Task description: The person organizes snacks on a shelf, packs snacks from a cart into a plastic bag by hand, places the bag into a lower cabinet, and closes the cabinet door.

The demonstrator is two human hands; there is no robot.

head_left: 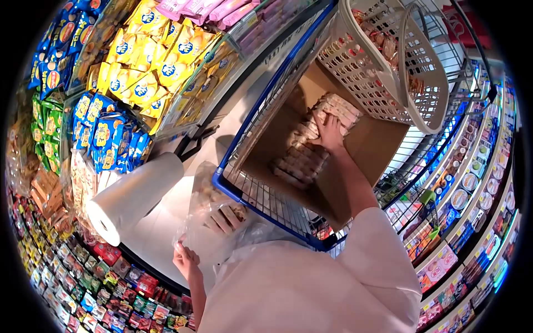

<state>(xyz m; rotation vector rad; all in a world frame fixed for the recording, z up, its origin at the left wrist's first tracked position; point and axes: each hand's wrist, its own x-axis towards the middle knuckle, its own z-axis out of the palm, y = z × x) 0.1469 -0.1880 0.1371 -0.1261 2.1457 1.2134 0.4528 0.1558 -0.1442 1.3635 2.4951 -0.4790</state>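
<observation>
My left hand pinches the edge of a clear plastic bag. Several long, pale wrapped snacks lie inside the bag. My right hand reaches down into a cardboard box, its fingers curled over a row of wrapped snack packets. These packets are pale with brownish parts and lie side by side on the bottom of the box. My palm and fingers cover some of them, and the fingertips are partly hidden.
Around the box is a blue-edged shopping cart. A beige basket with reddish packets stands at its far end. On my left are a roll of plastic bags and bins of yellow packets and blue packets. Stocked shelves curve along the right.
</observation>
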